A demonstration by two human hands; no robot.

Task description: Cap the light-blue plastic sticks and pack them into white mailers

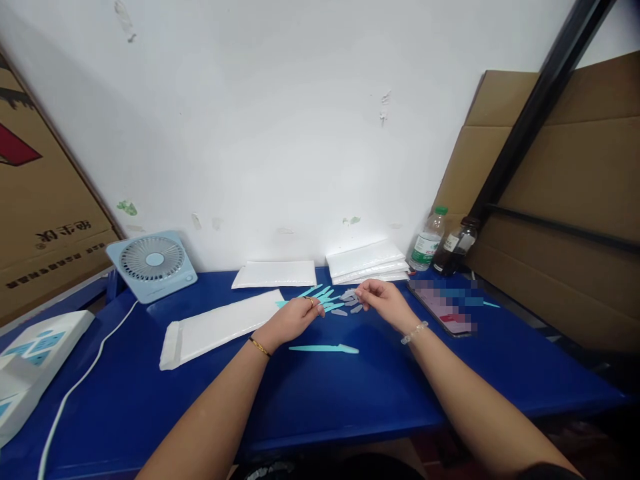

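My left hand [297,317] is closed in a pinch around a slim turquoise eyebrow razor, mostly hidden by the fingers. Just to the right, my right hand [383,300] pinches what looks like a small translucent cap at its fingertips. Between and behind the hands lies a loose pile of turquoise eyebrow razors [327,293]. Several greyish translucent caps [339,312] are scattered at the pile's right side. One more eyebrow razor [325,349] lies apart, nearer to me, with a pale cover over its right end.
On the blue table [380,400], a long white padded envelope [215,330] lies left of my hands. More white envelopes [275,274] and a stack [367,262] rest against the wall. A fan [155,259], power strip [40,360], phone [440,307] and two bottles [427,247] stand around.
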